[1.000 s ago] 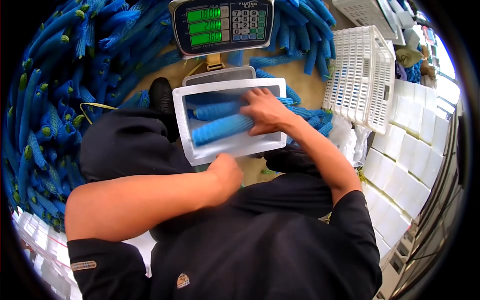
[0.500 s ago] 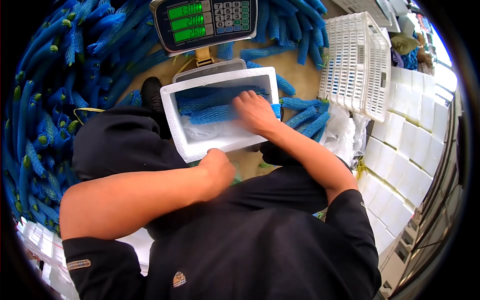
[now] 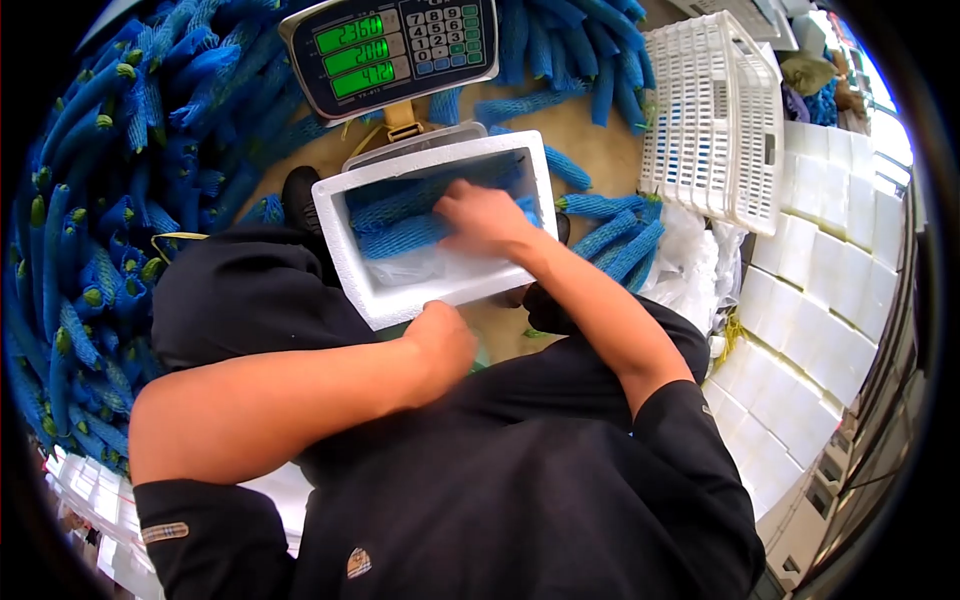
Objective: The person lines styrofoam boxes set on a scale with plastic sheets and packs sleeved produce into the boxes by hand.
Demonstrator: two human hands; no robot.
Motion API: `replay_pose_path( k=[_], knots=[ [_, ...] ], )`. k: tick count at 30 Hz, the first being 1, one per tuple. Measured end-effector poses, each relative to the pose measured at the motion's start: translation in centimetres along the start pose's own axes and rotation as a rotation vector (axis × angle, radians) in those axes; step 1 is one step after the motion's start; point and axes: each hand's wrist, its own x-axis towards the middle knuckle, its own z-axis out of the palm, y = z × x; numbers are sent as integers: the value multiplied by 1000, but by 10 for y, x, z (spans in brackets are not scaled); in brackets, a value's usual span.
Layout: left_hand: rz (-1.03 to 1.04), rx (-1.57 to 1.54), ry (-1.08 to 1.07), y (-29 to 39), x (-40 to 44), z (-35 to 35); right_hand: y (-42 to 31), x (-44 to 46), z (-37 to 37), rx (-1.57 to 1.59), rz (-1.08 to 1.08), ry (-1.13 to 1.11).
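A white foam box (image 3: 440,303) sits on the scale's metal platform (image 3: 385,150). Inside it lie long vegetables in blue net sleeves (image 3: 405,237), with clear plastic film (image 3: 405,268) along the near side. My right hand (image 3: 485,222) reaches into the box and is over the right ends of the sleeves; its fingers are bent, blurred and partly hidden. Just outside the box's near wall, my left hand (image 3: 440,345) is closed, knuckles up. What it holds, if anything, is hidden beneath it.
The scale's lit display (image 3: 365,55) stands behind the box. Blue-sleeved vegetables (image 3: 100,260) are heaped on the left, with more (image 3: 625,245) on the right. A white plastic crate (image 3: 710,120), crumpled clear bags (image 3: 685,260) and stacked white foam boxes (image 3: 800,300) stand rightward.
My right hand has shifted left inside the box. The scale's top reading went from 1.300 to 2.360. The box has moved slightly left in view; my left hand stays closed.
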Motion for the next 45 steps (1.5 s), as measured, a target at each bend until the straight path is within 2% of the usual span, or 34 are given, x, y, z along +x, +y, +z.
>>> replay_pose_path(
  k=[4, 6, 8, 9, 11, 13, 16, 18, 21, 22, 24, 25, 26, 27, 28, 29, 30, 31, 32, 34, 37, 40, 41, 45],
  knots=[
    [0, -8, -3, 2, -5, -1, 11, 0, 14, -184, -167, 170],
    [-26, -22, 21, 1, -7, 0, -1, -10, 20, -272, -181, 289],
    [-16, -46, 60, 2, -8, 1, 4, -11, 29, -260, -175, 303],
    [-22, -60, 77, 3, -8, 1, 10, -7, 30, -137, -159, 207],
    [-9, -89, 75, 6, -8, 2, 29, -3, 42, -49, -168, 181],
    [-28, -65, 92, 4, -8, 3, 32, 1, 34, -49, -195, 183],
    [-22, 11, 147, -1, -11, -4, 27, -7, 37, -113, -219, 304],
    [-14, 3, 167, -2, -13, -5, 33, -1, 43, -53, -114, 183],
    [-11, 20, 162, -7, -11, 0, 23, 3, 22, -11, -77, 7],
    [-10, 38, 169, -7, -12, -1, 18, -2, 11, -81, -125, 38],
    [-11, 66, 181, -8, -14, -2, 20, 3, -27, 25, -311, 49],
    [-13, 78, 191, -6, -16, -7, 24, 11, -56, 34, -349, 291],
    [-3, 67, 208, -6, -17, -11, 25, 14, -89, 172, -216, 370],
    [0, 50, 225, -5, -17, -15, 38, 22, -113, 212, -240, 651],
    [0, 32, 241, -5, -18, -17, 68, 35, -123, 311, -137, 744],
    [10, 10, 247, -5, -18, -18, 93, 44, -128, 329, 47, 942],
    [10, 4, 230, -6, -19, -22, 121, 46, -134, 446, 292, 932],
    [9, 1, 215, -8, -19, -27, 158, 44, -124, 310, 352, 970],
    [10, -3, 199, -10, -19, -32, 195, 38, -104, 234, 395, 913],
    [-17, -25, 169, -17, -18, -40, 261, 19, -31, -54, 505, 619],
    [-46, -57, 167, -26, -20, -50, 283, -15, 59, -178, 574, 186],
    [-77, -173, 109, -36, -20, -49, 276, -16, 60, -233, 552, 143],
    [-68, -121, 86, -38, -21, -52, 265, -17, 40, -150, 492, 99],
    [-17, -106, 71, -41, -20, -57, 283, 9, 1, -356, 60, 294]
  ],
)
